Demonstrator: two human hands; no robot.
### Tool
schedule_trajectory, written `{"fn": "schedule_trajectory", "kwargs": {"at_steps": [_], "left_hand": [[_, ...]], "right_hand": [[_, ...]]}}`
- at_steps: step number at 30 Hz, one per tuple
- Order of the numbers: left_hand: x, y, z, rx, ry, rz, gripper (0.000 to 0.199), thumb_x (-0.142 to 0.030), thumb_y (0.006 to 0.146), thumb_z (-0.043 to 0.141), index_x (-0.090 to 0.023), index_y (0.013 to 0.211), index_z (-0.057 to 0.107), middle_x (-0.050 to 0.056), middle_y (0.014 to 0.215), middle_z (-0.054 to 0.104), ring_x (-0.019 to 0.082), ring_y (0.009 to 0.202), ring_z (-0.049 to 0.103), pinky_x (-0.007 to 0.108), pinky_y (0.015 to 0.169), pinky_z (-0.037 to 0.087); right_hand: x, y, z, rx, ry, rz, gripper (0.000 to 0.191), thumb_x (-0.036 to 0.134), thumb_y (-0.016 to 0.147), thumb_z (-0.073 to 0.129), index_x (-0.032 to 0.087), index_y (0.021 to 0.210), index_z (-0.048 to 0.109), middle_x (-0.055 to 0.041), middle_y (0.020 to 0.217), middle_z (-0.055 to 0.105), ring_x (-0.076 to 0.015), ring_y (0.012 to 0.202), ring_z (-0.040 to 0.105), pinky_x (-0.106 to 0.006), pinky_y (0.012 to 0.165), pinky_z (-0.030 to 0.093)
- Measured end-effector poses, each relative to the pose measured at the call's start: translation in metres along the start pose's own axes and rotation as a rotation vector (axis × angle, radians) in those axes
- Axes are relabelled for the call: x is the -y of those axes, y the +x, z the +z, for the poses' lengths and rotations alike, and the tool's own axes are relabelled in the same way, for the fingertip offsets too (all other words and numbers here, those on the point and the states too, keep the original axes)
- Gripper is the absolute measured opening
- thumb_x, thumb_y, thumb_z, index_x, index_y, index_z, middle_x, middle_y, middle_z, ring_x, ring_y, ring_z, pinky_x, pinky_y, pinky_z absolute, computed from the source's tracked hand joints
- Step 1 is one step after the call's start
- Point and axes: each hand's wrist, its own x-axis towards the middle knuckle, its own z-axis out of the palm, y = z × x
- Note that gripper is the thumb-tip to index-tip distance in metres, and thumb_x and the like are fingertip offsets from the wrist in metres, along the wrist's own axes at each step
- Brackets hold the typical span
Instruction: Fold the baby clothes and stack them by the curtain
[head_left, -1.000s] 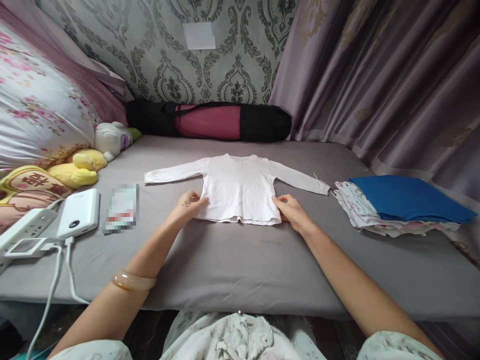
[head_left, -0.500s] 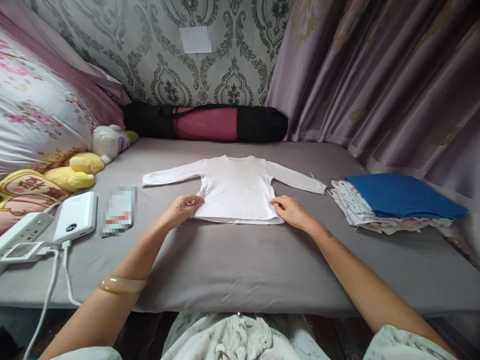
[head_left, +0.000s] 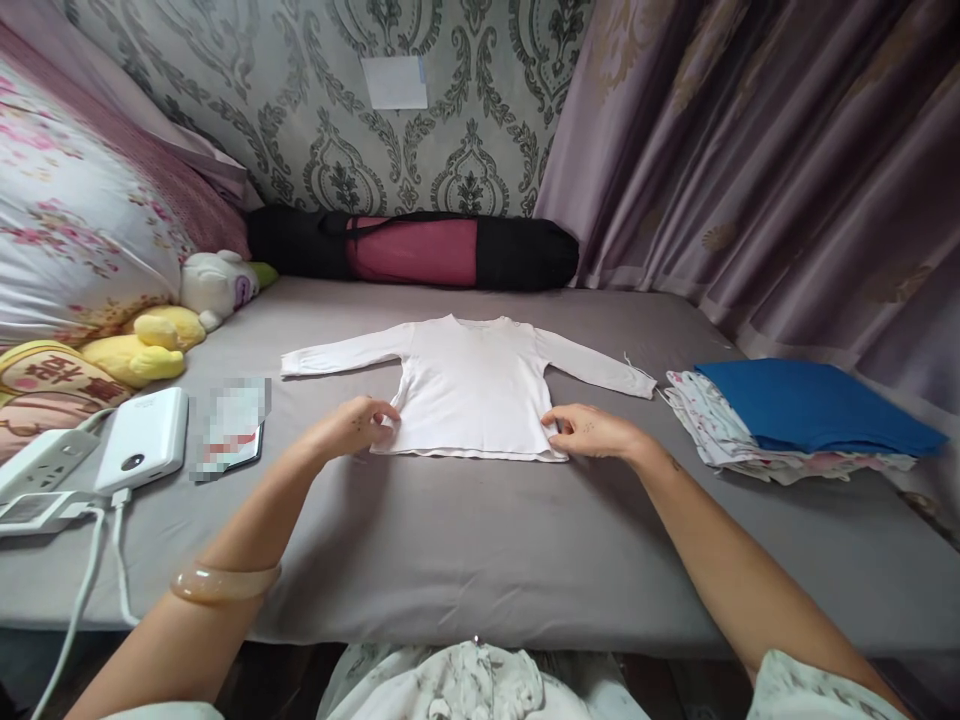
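A white long-sleeved shirt (head_left: pixel 472 390) lies spread out, its neckline away from me and both sleeves stretched sideways. At its lower left side, my left hand (head_left: pixel 352 428) has thumb and fingers closed on the edge just above the hem. Opposite it, my right hand (head_left: pixel 596 432) pinches the lower right side edge between thumb and fingers. The fabric between the hands lies mostly flat, with small wrinkles along the sides.
A grey-sheeted bed (head_left: pixel 450 550) bears everything. Folded clothes with a blue piece (head_left: pixel 810 405) on top are at right. At left are a blurred phone (head_left: pixel 232 430), white power bank (head_left: pixel 142 440), power strip (head_left: pixel 52 465) and plush toys (head_left: pixel 142 345). A black-and-red long bag (head_left: pixel 412 250) lies behind.
My left hand has shifted slightly left and toward me. The lower left corner of the shirt is spread wider, and the hem lies closer to me. The view has tilted a little.
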Motion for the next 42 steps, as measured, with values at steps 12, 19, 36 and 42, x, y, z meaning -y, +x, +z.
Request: {"fn": "schedule_trajectory", "kwargs": {"at_steps": [12,19,36,42], "left_hand": [[-0.068,0.085,0.063,-0.245,0.312,0.339,0.050,-0.039,0.098,0.036,-0.011,0.138,0.046,0.018,0.148,0.043,0.031,0.141,0.034,0.049,0.115,0.027],[-0.030,0.078,0.060,-0.211,0.360,0.417,0.060,-0.051,0.100,0.025,-0.016,0.147,0.037,0.014,0.155,0.036,0.026,0.146,0.026,0.047,0.119,0.018],[-0.003,0.036,0.029,0.075,0.421,0.472,0.098,-0.081,0.083,0.033,-0.019,0.156,0.016,0.011,0.163,0.009,0.029,0.150,0.008,0.045,0.121,0.003],[0.000,0.032,0.008,0.161,0.419,0.430,0.099,-0.082,0.076,0.045,-0.025,0.155,0.024,0.011,0.161,0.021,0.034,0.148,0.017,0.052,0.119,0.004]], "right_hand": [[0.047,0.116,0.034,-0.382,-0.180,-0.049,0.058,0.037,0.101,0.027,0.006,0.150,0.031,-0.0162,0.160,0.022,-0.0254,0.148,0.016,-0.040,0.119,0.012],[0.032,0.094,0.042,-0.275,-0.258,-0.133,0.066,0.051,0.100,0.021,0.015,0.155,0.025,-0.0139,0.163,0.012,-0.0267,0.150,0.006,-0.047,0.119,0.004],[0.038,-0.013,0.059,-0.028,-0.226,-0.470,0.057,0.048,0.101,0.028,0.025,0.154,0.028,-0.0085,0.163,0.010,-0.0247,0.150,0.006,-0.050,0.120,-0.002],[0.040,-0.050,0.057,0.084,-0.131,-0.488,0.064,0.050,0.099,0.035,0.019,0.155,0.025,-0.0097,0.163,0.011,-0.0235,0.150,0.005,-0.046,0.121,0.000]]}}
